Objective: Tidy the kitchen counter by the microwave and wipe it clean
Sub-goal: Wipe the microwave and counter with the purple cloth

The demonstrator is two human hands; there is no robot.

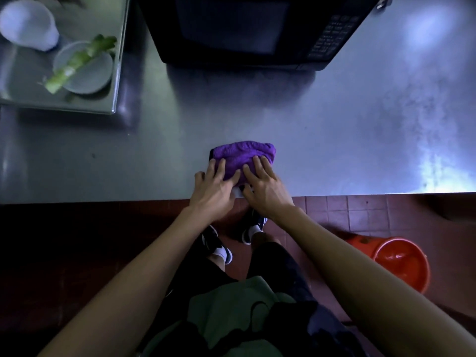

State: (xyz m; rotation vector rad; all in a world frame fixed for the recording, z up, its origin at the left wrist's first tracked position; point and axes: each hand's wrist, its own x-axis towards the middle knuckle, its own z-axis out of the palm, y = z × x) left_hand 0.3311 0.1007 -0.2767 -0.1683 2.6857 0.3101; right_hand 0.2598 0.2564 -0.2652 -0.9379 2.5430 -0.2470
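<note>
While folded into a thick pad, soft purple terry cleaning cloth (243, 157) lying near the front edge of dull, smeared stainless-steel bench (360, 140), straight before boxy black microwave (247, 32). Left hand (215, 188) and right hand (262, 188) side by side, fingers spread flat and pressing down on cloth's near half, likely to bear weight for wiping. Off left, shallow steel tray (117, 73) gathering cleared items: white plastic cup (28, 24), round translucent lid (83, 67), fibrous green stalk (79, 61). Down right on red tiled floor, glossy orange plastic bucket (401, 261).
</note>
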